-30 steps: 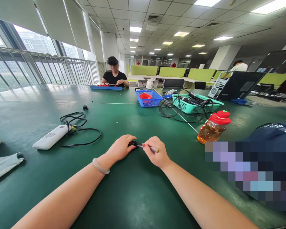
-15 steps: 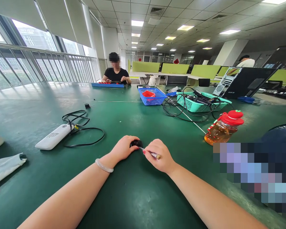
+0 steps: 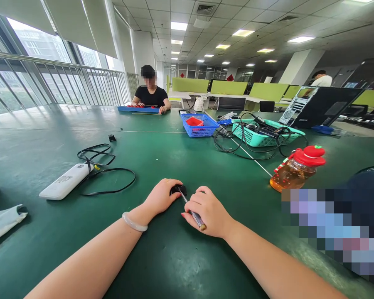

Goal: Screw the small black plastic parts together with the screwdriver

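Observation:
My left hand [image 3: 161, 196] wears a pale bangle at the wrist and is closed around a small black part [image 3: 175, 189] resting on the green table. Its fingers cover much of the part, so its exact kind cannot be made out. In my right hand [image 3: 210, 212] is a screwdriver [image 3: 198, 219] with a clear handle and a brownish end. The shaft slants away from me, and its tip meets the top of the black part.
On the left lies a white power bank [image 3: 65, 181] with a black cable [image 3: 124, 170]. Further back are a blue basket [image 3: 201, 131], a teal basket [image 3: 255, 139] full of cables, and a red-lidded bottle [image 3: 294, 172]. A person [image 3: 151, 96] sits across, by a blue tray [image 3: 139, 109].
The screwdriver handle has swung toward me, and my right fingers have shifted on it. The tip now sits further onto the black part. The person opposite has lowered a hand to the table.

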Tool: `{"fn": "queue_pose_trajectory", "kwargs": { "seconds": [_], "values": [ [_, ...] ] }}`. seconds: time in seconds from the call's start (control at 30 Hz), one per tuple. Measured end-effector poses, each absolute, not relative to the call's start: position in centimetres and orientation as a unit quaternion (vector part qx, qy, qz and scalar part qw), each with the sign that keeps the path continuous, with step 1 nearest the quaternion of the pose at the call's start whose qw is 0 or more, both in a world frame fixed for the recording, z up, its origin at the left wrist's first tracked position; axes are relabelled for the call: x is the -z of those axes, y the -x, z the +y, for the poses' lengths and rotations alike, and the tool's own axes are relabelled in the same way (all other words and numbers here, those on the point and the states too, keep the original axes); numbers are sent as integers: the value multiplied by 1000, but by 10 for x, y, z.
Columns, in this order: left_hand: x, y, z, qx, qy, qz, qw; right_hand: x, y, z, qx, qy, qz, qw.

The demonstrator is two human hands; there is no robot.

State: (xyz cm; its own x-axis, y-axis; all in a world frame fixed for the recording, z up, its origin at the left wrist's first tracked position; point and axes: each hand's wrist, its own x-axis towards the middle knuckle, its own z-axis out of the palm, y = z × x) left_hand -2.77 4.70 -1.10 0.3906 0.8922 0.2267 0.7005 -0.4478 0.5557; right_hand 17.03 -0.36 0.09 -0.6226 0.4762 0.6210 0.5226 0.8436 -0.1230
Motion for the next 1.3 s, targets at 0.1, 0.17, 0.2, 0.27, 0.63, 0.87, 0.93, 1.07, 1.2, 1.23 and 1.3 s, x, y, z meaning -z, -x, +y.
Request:
{"fn": "queue_pose_trajectory", "kwargs": {
  "seconds": [0.1,0.17,0.2,0.27,0.63,0.87,0.93,1.07,1.2,1.23,1.3],
  "values": [
    [10,28,47,-250,-810,493,195,1,-169,-4,65,276,-907,313],
    [9,27,47,-247,-808,497,197,1,-168,-4,82,283,-905,305],
    [9,27,47,-245,-807,499,197,1,-168,-4,90,288,-904,303],
    [8,27,48,-242,-806,503,197,0,-169,-4,101,295,-902,297],
    [7,26,48,-238,-812,498,191,-3,-167,-6,153,299,-905,259],
    [10,26,48,-243,-814,496,181,-7,-168,-8,162,276,-908,270],
    [11,26,48,-244,-813,496,182,-7,-168,-9,157,271,-909,276],
    [11,26,48,-244,-810,499,187,-5,-168,-9,140,282,-910,269],
    [10,25,48,-243,-806,503,193,-4,-167,-8,127,296,-909,265],
    [10,25,48,-242,-806,504,195,-5,-167,-8,126,297,-908,267],
    [9,26,48,-241,-806,503,198,-6,-167,-8,127,298,-905,275]
  ]
}}
